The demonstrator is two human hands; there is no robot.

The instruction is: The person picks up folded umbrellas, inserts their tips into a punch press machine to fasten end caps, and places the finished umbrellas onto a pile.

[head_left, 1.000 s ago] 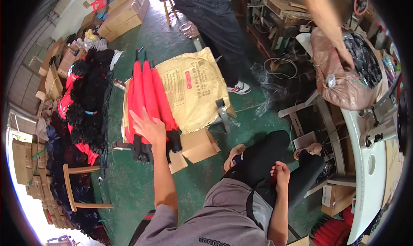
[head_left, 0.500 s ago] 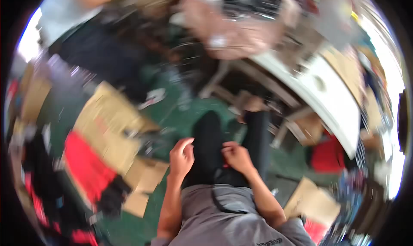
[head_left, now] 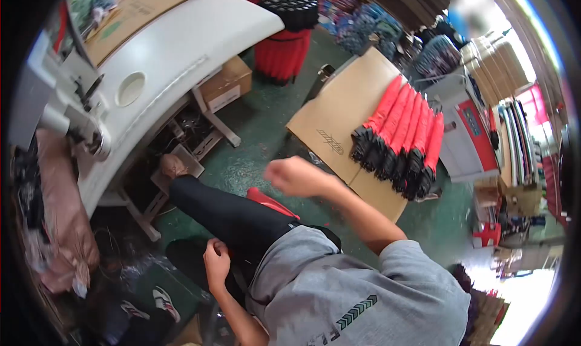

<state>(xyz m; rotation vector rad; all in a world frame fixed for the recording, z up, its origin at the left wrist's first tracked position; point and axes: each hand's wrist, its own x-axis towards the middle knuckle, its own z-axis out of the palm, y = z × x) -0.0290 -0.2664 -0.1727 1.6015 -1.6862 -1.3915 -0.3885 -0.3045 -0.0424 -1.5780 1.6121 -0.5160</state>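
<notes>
My left hand [head_left: 216, 264] is loosely closed above my dark-trousered lap, with nothing visible in its curled fingers. Over the floor beyond my thigh is my right hand [head_left: 296, 176], its fingers curled in, slightly blurred, and no object showing in it. Just below it a red object [head_left: 269, 204] lies partly hidden beside my leg. To its right, folded red umbrellas with black ends [head_left: 399, 134] lie side by side on a cardboard sheet [head_left: 324, 131]. Neither hand touches them.
A white machine table [head_left: 187, 34] curves along the upper left, with a cardboard box [head_left: 227, 82] underneath. Behind it stands a bundle of red umbrellas [head_left: 282, 52]. A grey and red cabinet [head_left: 466, 131] is at the right. Another person's shoes [head_left: 164, 303] show at lower left.
The view has swung right, from the red umbrellas on the yellow sack to those on cardboard. My left hand, earlier spread over umbrellas, is back near my lap; my right hand has moved out from it.
</notes>
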